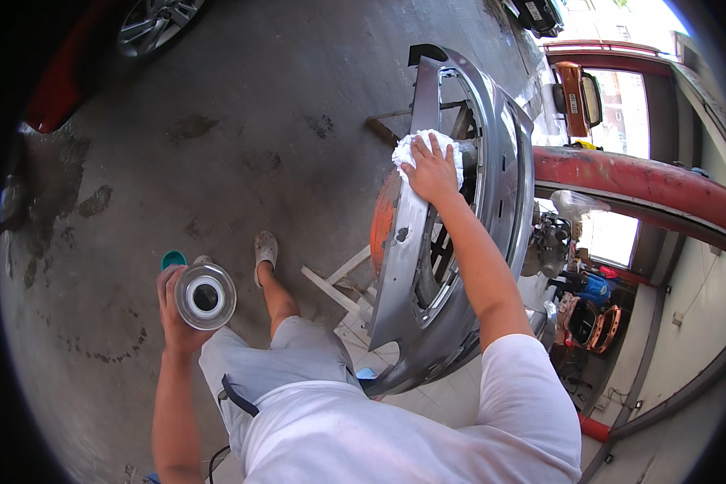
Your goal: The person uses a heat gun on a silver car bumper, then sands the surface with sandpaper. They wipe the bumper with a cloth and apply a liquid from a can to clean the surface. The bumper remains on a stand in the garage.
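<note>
My right hand [432,170] holds a bunched white cloth [406,150] against a grey car bumper [403,242], fingers spread over the cloth. The bumper stands on end to my right, its grille opening beside my forearm. An orange patch [382,222] shows on its near left edge, below the cloth. Off to the left, my left hand [175,310] is closed round a clear round container [206,296] with a white ring and a dark centre. A teal piece [173,259] shows just beyond that hand; whether it belongs to the container I cannot tell.
A pale stand [336,284] props up the bumper, its legs reaching toward my feet. Behind it is a red lift post or beam [637,179]. A car wheel [157,24] is at the upper left, and loose car parts [593,323] lie at the right.
</note>
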